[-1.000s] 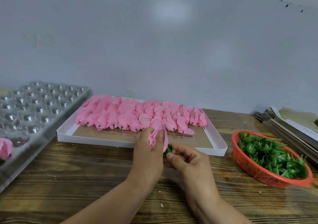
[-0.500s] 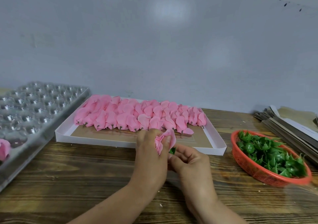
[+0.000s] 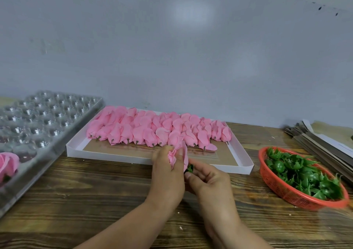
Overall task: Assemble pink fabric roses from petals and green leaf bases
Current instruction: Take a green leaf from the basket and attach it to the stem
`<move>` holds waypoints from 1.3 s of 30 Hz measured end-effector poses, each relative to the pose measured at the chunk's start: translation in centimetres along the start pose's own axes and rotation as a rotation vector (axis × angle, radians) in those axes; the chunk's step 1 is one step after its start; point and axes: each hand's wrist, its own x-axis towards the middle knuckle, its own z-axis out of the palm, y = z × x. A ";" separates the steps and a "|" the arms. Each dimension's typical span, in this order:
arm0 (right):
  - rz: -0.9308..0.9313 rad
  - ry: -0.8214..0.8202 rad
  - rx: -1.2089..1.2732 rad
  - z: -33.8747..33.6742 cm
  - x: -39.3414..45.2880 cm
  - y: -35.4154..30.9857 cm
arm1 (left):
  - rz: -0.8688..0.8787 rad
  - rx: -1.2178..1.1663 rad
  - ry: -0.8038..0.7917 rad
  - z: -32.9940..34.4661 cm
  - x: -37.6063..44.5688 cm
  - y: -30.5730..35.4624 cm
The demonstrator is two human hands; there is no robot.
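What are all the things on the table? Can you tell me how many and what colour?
pink petal bundles: many, pink, in rows in the white tray
white tray: one, white, middle of the table
green leaf bases: a heap, green, in the red basket
red basket: one, red, right
clear plastic tray: one, clear, left
finished rose: one, pink, in the clear plastic tray
card strips: a stack, grey, far right
table: one, brown wood
left hand: holds a pink petal bundle
right hand: pinches a green leaf base
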 end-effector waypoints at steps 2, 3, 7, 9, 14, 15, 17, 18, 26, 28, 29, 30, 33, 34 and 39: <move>0.050 0.025 0.078 -0.2 0.1 0.1 | -0.073 -0.116 -0.016 0.0 0.0 0.2; 0.065 0.037 0.103 -0.3 0.1 0.1 | -0.099 -0.165 -0.019 -0.1 0.0 0.3; 0.058 0.038 0.142 -0.4 0.0 0.0 | -0.103 -0.182 -0.023 -0.3 0.2 0.4; 0.031 0.047 0.138 -0.3 0.1 0.1 | -0.049 -0.126 -0.033 -0.3 0.2 0.3; -0.009 0.059 0.080 -0.6 0.2 0.3 | 0.083 0.013 -0.054 -0.5 0.0 0.4; -0.023 0.075 0.064 -0.7 0.3 0.3 | 0.115 0.059 -0.056 -0.6 0.1 0.6; -0.048 0.108 0.046 -0.8 0.4 0.3 | 0.163 0.115 -0.060 -0.8 0.2 0.7; -0.055 0.120 0.052 -0.8 0.4 0.3 | 0.169 0.117 -0.063 -0.8 0.3 0.7; 0.002 0.100 0.110 -0.8 0.4 0.3 | 0.049 -0.020 -0.049 -0.7 0.2 1.1; -0.022 0.043 0.094 -0.5 0.2 0.2 | 0.009 -0.075 -0.058 -0.7 0.1 1.2; -0.033 0.017 0.099 -0.4 0.1 0.1 | -0.009 -0.100 -0.070 -0.6 0.0 1.3; -0.042 0.004 0.109 -0.3 0.0 0.0 | -0.022 -0.114 -0.084 -0.6 -0.1 1.5; -0.061 0.028 0.095 -0.5 0.2 -0.2 | 0.032 -0.094 -0.110 -0.5 -0.2 1.6; -0.067 0.030 0.080 -0.6 0.2 -0.3 | 0.084 -0.041 -0.105 -0.6 -0.2 1.6; -0.109 0.016 -0.017 -0.7 0.1 -0.2 | 0.361 0.234 -0.054 -0.8 -0.3 1.2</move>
